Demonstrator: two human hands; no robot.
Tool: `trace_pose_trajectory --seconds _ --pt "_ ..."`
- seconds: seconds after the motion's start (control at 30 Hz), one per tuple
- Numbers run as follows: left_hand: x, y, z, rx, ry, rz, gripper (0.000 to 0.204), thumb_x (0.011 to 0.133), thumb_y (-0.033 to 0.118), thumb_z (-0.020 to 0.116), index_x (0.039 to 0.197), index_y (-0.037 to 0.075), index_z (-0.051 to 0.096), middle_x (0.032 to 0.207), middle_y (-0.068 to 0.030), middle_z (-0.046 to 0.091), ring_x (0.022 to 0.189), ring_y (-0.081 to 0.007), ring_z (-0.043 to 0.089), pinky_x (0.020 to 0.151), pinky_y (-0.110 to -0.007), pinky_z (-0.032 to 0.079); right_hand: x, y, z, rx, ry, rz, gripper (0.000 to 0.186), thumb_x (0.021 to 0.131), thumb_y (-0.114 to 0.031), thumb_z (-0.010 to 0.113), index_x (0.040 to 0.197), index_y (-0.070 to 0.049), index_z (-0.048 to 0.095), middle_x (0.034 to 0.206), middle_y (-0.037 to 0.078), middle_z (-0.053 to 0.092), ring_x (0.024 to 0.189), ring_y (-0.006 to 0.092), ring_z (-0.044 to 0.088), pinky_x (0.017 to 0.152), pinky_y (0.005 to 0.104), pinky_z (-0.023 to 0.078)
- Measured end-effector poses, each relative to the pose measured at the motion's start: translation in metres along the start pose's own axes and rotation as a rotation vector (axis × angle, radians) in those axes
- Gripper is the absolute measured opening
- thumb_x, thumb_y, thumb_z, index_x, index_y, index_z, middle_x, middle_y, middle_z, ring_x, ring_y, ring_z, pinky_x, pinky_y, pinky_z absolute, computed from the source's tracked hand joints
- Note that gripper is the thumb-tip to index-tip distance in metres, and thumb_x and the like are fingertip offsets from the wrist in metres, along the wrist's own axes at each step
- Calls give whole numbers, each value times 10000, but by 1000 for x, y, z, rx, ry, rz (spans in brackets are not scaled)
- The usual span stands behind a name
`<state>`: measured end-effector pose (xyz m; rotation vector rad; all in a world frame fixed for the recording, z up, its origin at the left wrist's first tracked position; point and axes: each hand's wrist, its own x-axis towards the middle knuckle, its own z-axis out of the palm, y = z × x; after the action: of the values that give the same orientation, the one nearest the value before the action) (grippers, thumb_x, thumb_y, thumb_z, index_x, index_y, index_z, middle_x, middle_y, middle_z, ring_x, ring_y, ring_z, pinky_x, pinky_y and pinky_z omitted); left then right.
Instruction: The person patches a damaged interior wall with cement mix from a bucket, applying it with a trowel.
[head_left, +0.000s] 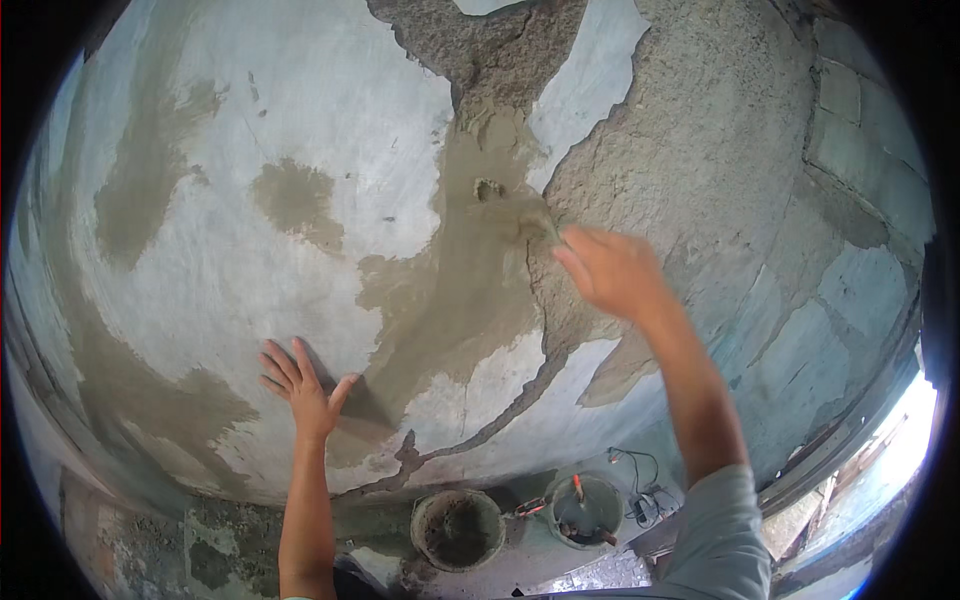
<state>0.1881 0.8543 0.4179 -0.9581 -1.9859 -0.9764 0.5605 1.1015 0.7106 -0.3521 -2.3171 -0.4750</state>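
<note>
My left hand [305, 392] rests on the wall with fingers spread, over white paint beside a smear of damp plaster. Higher up and to the right, my closed right hand [610, 272] grips a trowel [549, 222], blurred by motion and partly hidden by the fingers. Its blade meets the wet grey-brown plaster [470, 235] that fills a strip between white paint and rough bare render. A small raised lump of mortar [488, 189] sticks out of the plaster just left of the blade.
Below the wall stands a mortar-crusted bucket [417, 530]. To its right is another bucket [553, 524] with tools in it, one orange-handled. A black cable with a plug or adapter [648, 505] lies beside it. Rough exposed render [700, 130] covers the upper right wall.
</note>
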Motion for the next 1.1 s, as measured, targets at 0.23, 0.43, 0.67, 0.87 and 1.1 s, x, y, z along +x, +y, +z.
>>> trace_pose_trajectory --seconds 0.23,0.43,0.67,0.87,1.1 --pt "2 5 4 4 -17 -18 1274 839 693 804 1746 104 131 1791 -281 -95 1635 -524 -122 1225 -737 -98 73 33 -44 -193 -65 -77 308 1074 -372 597 988 -77 626 901 163 715 865 428 694 732 538 537" --pt "2 6 4 -14 26 -15 1248 821 690 820 1739 124 191 1796 -276 -69 1636 -534 -87 1219 -754 -84 80 42 -29 294 -79 -25 334 1095 -343 558 979 -38 629 891 223 711 883 459 680 750 531 514" --pt "-1 1 9 21 93 10 1232 805 704 823 1733 145 236 1801 -266 -33 1645 -514 -63 1218 -765 -63 30 -1 10 189 -254 36 322 1095 -317 540 1019 -26 657 955 255 711 923 530 646 793 574 492" --pt "5 21 17 -43 138 -55 1247 805 718 816 1736 137 224 1802 -262 -39 1644 -511 -76 1216 -762 -76 42 21 -12 359 -168 -96 298 1094 -280 521 1012 -26 653 891 239 688 844 457 668 751 527 503" --pt "7 23 19 -32 157 -33 1251 803 722 813 1738 139 220 1799 -268 -40 1642 -518 -80 1210 -769 -86 74 19 5 420 25 -78 320 1095 -262 503 978 -7 657 855 253 660 792 417 659 747 484 514"
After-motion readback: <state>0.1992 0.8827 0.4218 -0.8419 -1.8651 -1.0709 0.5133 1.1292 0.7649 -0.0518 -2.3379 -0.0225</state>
